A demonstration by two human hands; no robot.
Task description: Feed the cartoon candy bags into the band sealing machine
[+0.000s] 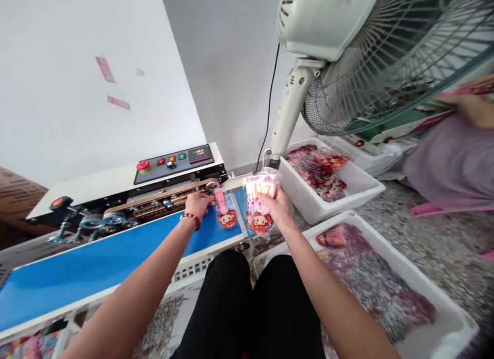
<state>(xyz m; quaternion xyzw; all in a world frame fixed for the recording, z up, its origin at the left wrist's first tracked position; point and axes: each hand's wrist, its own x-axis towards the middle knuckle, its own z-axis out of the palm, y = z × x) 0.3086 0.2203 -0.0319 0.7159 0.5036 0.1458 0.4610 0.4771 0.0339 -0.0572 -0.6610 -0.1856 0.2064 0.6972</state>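
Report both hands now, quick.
Left hand: fingers curled beside one clear packet on the blue belt; can't tell if it grips.
Right hand: closed on a bunch of packets.

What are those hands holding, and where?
The right hand grips a stack of clear packets by its right edge, mid-height; whether the left hand pinches the single packet can't be told.

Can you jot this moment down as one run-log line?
left hand: at bagged packet by blue belt's end | right hand: holding packet stack | nearby: control panel, fan, white bins
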